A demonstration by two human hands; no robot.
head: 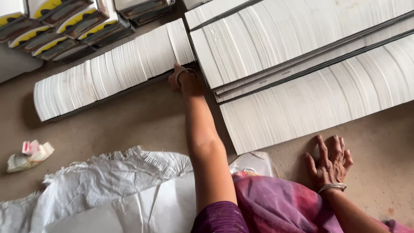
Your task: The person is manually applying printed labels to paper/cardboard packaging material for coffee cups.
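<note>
My left hand (177, 77) reaches far forward to the right end of a long fanned row of white sheets (108, 71) lying on the brown floor. Its fingers go in at the row's end, next to the gap before the bigger stacks, and are hidden, so its grip is unclear. A metal bangle sits on that wrist. My right hand (330, 166) lies flat on the bare floor at the lower right, fingers spread, holding nothing, just below the nearest large row of white sheets (310, 103).
More long rows of white sheets (276, 39) fill the upper right. Stacked booklets with yellow and dark covers (64, 26) lie at the top left. A white woven sack (108, 185) covers the lower left, with crumpled paper (28, 155) beside it. Pink-purple cloth (276, 207) lies at the bottom.
</note>
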